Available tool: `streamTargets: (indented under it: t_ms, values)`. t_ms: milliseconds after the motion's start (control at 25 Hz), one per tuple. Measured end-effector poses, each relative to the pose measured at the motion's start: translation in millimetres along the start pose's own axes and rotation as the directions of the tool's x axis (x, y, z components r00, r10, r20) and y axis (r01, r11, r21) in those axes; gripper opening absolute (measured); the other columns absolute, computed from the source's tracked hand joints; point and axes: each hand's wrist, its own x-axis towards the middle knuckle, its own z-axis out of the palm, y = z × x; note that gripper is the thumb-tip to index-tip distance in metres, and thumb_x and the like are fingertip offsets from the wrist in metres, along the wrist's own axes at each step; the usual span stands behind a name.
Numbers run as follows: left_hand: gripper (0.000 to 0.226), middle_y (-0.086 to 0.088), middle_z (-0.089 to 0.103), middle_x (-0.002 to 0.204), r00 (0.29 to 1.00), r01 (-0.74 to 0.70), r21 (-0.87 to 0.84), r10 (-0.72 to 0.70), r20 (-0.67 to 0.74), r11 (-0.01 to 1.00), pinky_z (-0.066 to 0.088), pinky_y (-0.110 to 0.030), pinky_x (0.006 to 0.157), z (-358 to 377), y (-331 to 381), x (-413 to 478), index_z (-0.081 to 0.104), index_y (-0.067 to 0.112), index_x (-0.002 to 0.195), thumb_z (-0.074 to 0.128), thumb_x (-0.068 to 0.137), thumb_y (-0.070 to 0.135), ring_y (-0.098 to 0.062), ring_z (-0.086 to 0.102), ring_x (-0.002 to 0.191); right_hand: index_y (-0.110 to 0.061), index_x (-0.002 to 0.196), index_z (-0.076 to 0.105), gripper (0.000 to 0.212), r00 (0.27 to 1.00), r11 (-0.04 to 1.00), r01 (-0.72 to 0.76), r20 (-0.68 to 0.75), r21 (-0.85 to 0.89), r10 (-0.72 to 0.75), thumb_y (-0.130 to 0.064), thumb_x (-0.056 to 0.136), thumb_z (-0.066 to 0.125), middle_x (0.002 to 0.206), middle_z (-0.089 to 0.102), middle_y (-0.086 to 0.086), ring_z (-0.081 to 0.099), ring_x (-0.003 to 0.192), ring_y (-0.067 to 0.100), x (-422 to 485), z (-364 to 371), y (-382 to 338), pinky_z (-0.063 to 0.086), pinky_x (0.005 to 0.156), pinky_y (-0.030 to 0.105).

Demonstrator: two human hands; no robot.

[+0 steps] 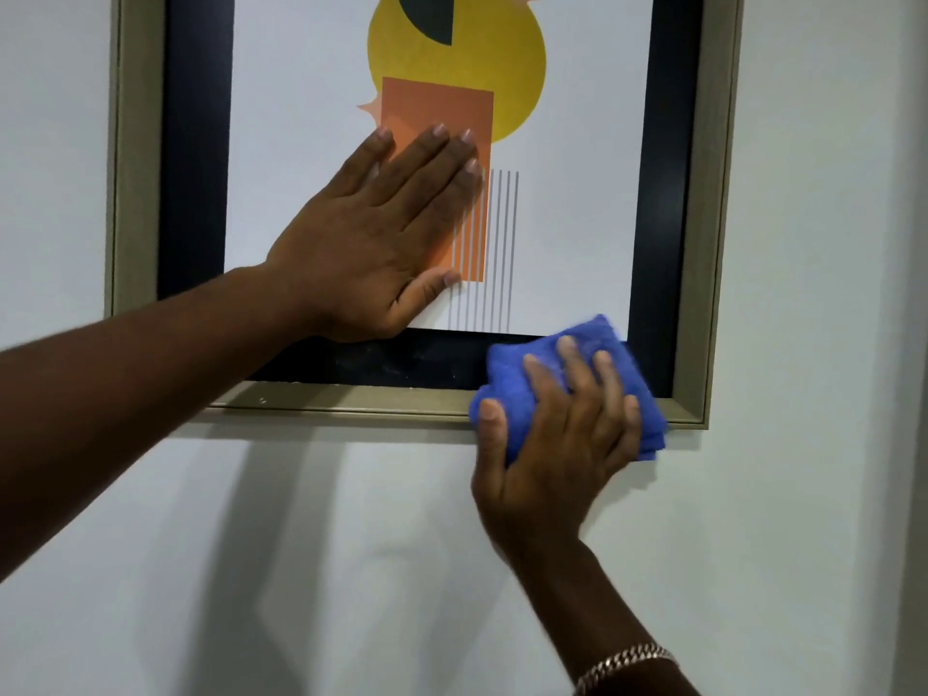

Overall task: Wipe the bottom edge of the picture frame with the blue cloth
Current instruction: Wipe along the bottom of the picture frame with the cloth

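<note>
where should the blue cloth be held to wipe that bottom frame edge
Grip the blue cloth at its folded middle, coming from below. It is bunched over the bottom rail of the picture frame near the right corner, as the right hand holds it now, fingers spread on top.

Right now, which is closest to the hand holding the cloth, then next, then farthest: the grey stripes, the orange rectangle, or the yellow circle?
From the right hand on the blue cloth, in the head view:
1. Grey stripes, just above the cloth.
2. Orange rectangle, higher, partly under the left hand.
3. Yellow circle, at the top.
</note>
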Motion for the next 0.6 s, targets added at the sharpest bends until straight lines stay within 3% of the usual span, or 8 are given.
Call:
streamTargets:
  t_ms: [120,280,400,520,600]
  values:
    - [0.078,-0.016,0.009,0.165,0.998,-0.063,0.005,0.063,0.0,0.998,0.012,-0.052,0.124,-1,-17,-8,0.006,0.008,0.155,0.015,0.097,0.059,-0.03,0.007,0.153,-0.025,0.132,0.049,0.05,0.979,0.981,0.192,0.066,-0.011,-0.191,-0.058,0.097,0.036,0.147,0.05,0.005,0.032,0.145,0.025,-7,-6,12,0.013,0.121,0.044]
    - [0.079,-0.015,0.006,0.165,0.998,-0.061,0.013,0.061,-0.002,0.998,0.01,-0.052,0.124,0,-26,-14,0.003,0.009,0.156,0.016,0.097,0.06,-0.029,0.005,0.153,-0.023,0.129,0.052,0.049,0.999,0.999,0.036,0.001,0.0,-0.036,-0.056,0.097,0.034,0.145,0.052,0.007,0.033,0.144,0.027,-3,5,-9,0.014,0.121,0.047]
    - [0.08,-0.015,0.006,0.165,0.995,-0.101,-0.012,0.101,0.013,0.995,0.009,-0.051,0.125,-1,-32,-14,0.003,0.009,0.156,0.015,0.096,0.061,-0.028,0.005,0.153,-0.025,0.134,0.048,0.052,0.979,0.981,0.195,0.063,-0.01,-0.194,-0.058,0.097,0.033,0.148,0.049,0.006,0.031,0.146,0.026,-11,2,-7,0.012,0.122,0.046]
    - [0.081,-0.015,0.006,0.165,0.996,-0.092,-0.03,0.092,0.006,0.995,0.009,-0.052,0.124,-3,-37,-17,0.004,0.009,0.156,0.015,0.095,0.062,-0.028,0.005,0.153,-0.023,0.131,0.05,0.051,0.999,0.999,0.047,0.018,0.004,-0.047,-0.057,0.097,0.034,0.146,0.051,0.007,0.032,0.145,0.027,-6,8,-25,0.013,0.122,0.049]
    - [0.082,-0.015,0.005,0.165,0.995,-0.094,-0.044,0.095,0.004,0.995,0.009,-0.052,0.125,-4,-38,-16,0.003,0.008,0.155,0.014,0.095,0.063,-0.028,0.004,0.153,-0.022,0.133,0.049,0.054,0.997,0.997,0.07,0.043,0.011,-0.07,-0.059,0.097,0.032,0.148,0.048,0.007,0.03,0.146,0.027,-13,12,-42,0.011,0.123,0.05]
